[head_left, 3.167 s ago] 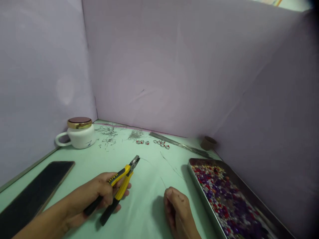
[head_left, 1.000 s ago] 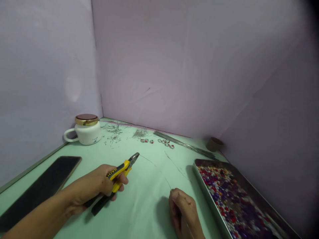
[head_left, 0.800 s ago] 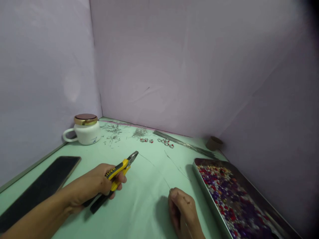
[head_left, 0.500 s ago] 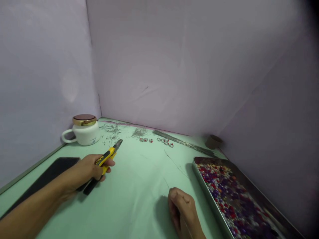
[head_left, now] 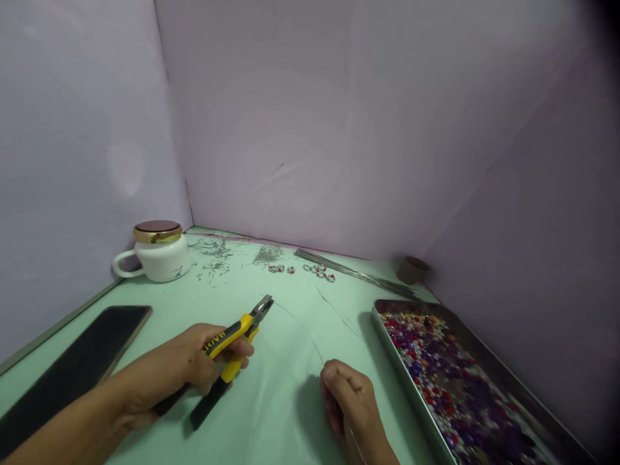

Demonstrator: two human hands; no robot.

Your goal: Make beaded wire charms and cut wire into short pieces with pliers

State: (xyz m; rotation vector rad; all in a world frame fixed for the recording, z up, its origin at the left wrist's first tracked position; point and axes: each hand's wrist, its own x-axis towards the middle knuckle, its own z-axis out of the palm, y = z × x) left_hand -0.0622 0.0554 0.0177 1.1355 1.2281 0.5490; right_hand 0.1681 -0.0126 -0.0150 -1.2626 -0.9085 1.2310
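Yellow and black pliers point(head_left: 235, 332) are gripped in my left hand point(head_left: 196, 361), their handles spread and the jaws pointing up and right over the green table. My right hand point(head_left: 351, 407) is closed on a thin wire point(head_left: 317, 351), which sticks out above the fingertips and also shows below the hand. Between the pliers' jaws and the right hand, another fine wire point(head_left: 285, 310) lies on the table. A further loose wire point(head_left: 339, 313) lies to the right. Small rings with red beads point(head_left: 322, 271) rest farther back.
A white lidded mug point(head_left: 163, 259) stands back left, with a dark phone point(head_left: 72, 368) in front. Wire scraps point(head_left: 216, 248) and a wire bundle point(head_left: 353, 272) lie along the back. A metal tray point(head_left: 411, 394) of beads fills the right, near a brown cup point(head_left: 413, 270).
My left hand has moved right and toward me with the pliers, whose handles are now wider apart. A wire now shows by their jaws. My right hand has barely shifted.
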